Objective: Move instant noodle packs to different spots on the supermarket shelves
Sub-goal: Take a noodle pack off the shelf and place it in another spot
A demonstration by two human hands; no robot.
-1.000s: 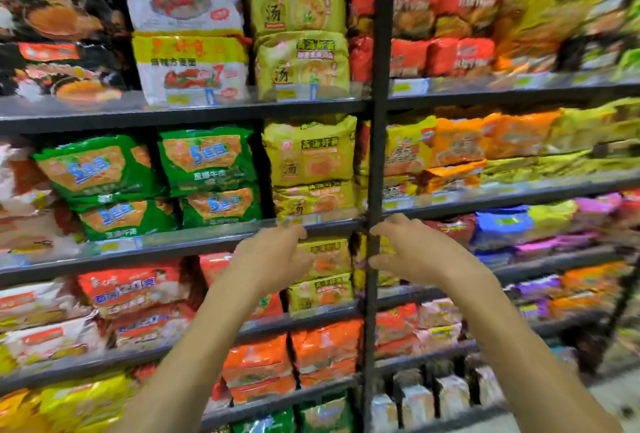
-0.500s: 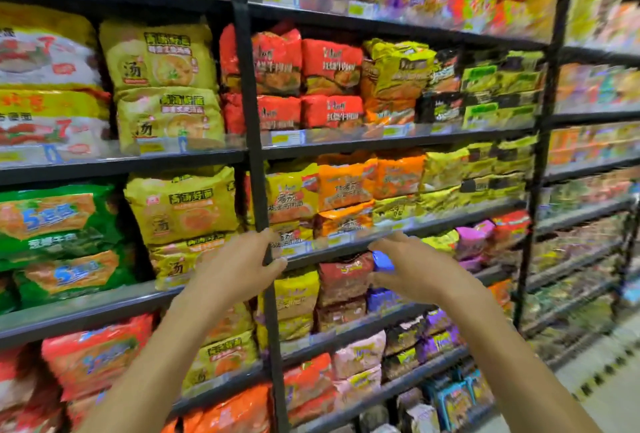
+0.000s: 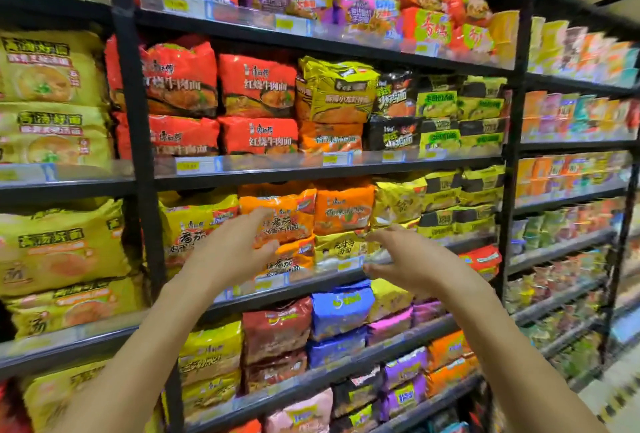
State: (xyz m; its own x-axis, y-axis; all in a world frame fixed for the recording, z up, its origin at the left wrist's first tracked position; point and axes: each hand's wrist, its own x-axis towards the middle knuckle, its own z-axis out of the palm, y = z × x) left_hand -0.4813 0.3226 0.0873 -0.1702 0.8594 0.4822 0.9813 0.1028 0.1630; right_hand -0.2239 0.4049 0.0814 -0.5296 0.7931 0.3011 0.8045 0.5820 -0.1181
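Evidently light and crinkly, the orange plastic noodle multipack [image 3: 277,216] sat on the black metal shelf [image 3: 311,282]; left hand [image 3: 230,252] and right hand [image 3: 403,259], grips open and empty, should take its edges.

Orange noodle pack [image 3: 277,216] upright, front row of the shelf [image 3: 311,282], stacked on another orange pack [image 3: 294,259]; yellow pack [image 3: 194,224] left, orange pack [image 3: 344,210] right.

Shelf frame [image 3: 145,190] was black. Noodle packs: red [image 3: 258,86] on the upper row with white lettering; orange [image 3: 344,209] on the middle row; yellow [image 3: 52,249] at left with black label bands; blue [image 3: 341,308] and purple [image 3: 403,368] lower down. Price tags [image 3: 188,165] were yellow.
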